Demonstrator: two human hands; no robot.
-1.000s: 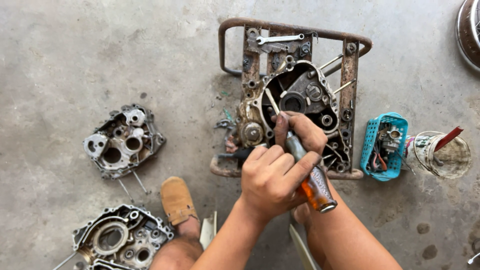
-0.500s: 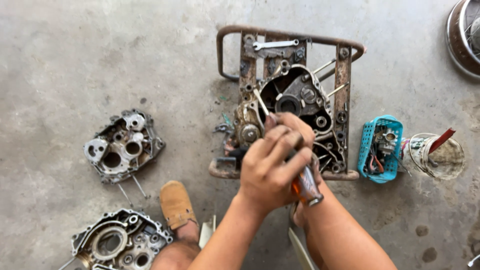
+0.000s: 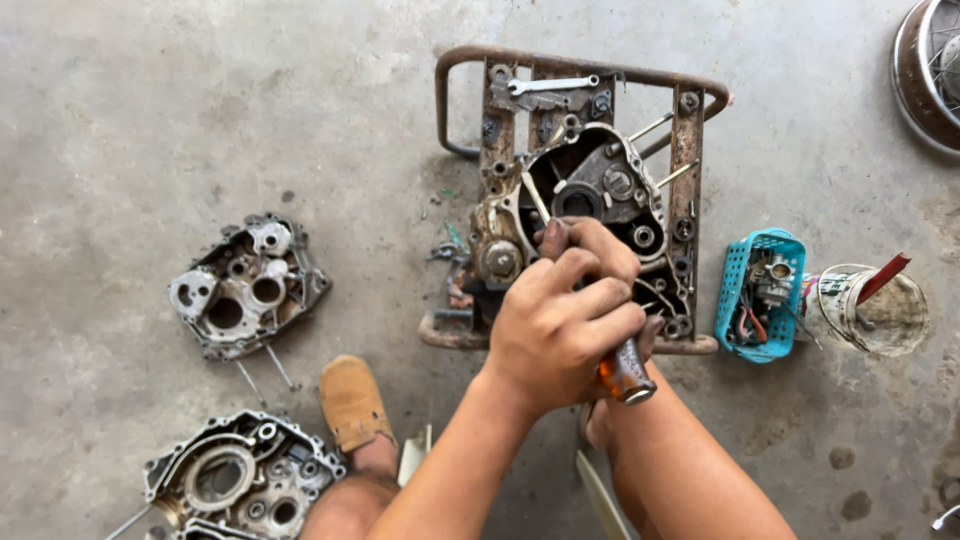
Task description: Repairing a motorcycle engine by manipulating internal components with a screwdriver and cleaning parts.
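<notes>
An engine crankcase (image 3: 600, 190) lies open on a rusty metal frame (image 3: 690, 130) on the concrete floor. My left hand (image 3: 565, 310) is wrapped over an orange-handled screwdriver (image 3: 625, 372), whose thin shaft (image 3: 535, 200) angles up into the case. My right hand (image 3: 648, 335) sits underneath, mostly hidden by the left, and grips the same handle. Only the handle's butt end shows below my fingers.
A wrench (image 3: 550, 85) rests on the frame's top. A blue basket of small parts (image 3: 760, 295) and a white tub (image 3: 880, 310) stand to the right. Two crankcase halves (image 3: 245, 285) (image 3: 240, 480) lie at left, near my shoe (image 3: 352, 400). A wheel rim (image 3: 930, 70) is at top right.
My left hand has slid down and closed tighter over the screwdriver, covering my right hand's fingers and most of the orange handle. Both hands have shifted slightly on the crankcase.
</notes>
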